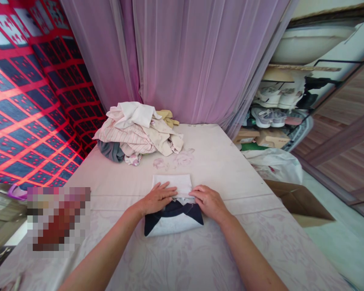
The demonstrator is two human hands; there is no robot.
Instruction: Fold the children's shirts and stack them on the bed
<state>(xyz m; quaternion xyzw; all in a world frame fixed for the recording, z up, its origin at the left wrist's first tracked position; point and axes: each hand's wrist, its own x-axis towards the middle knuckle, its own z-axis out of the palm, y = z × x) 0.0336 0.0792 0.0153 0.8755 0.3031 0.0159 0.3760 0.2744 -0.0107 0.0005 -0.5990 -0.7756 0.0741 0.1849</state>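
A folded white garment with a dark navy collar (173, 204) lies on the pale floral bed sheet (224, 169) in front of me. My left hand (157, 198) rests flat on its left side, fingers stretched out over the fold. My right hand (208, 201) lies flat on its right side, fingers pointing inward and pressing the cloth. Both hands touch the garment near the collar; neither grips it.
A heap of unfolded clothes (136, 131) sits at the far end of the bed before a purple curtain (194, 60). A red and blue patterned cloth (24, 109) hangs left. A cardboard box (300, 202), white bag (276, 163) and shoe rack (276, 113) stand right.
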